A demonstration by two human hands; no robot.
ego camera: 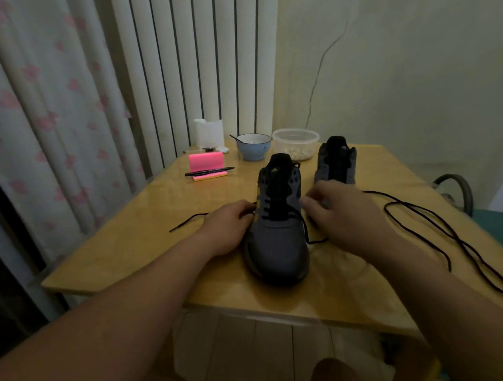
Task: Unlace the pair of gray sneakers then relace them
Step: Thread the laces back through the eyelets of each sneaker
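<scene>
Near sneaker (pixel 277 242) sat on the worktop (pixel 129 252), toe toward me, long axis running straight away. My left hand (pixel 229 224) touched its left eyelet row, grip curled onto the threaded lace (pixel 187 221), free end trailing left. My right hand (pixel 344 213) sat just beside the right row, fingers curled; I couldn't tell if that grip pinched anything. Eyelets lay between both hands, about equally near. Far sneaker (pixel 336 163) looked laceless, its loose lace (pixel 443 230) sprawled to the right. I judged relacing barely started.
</scene>
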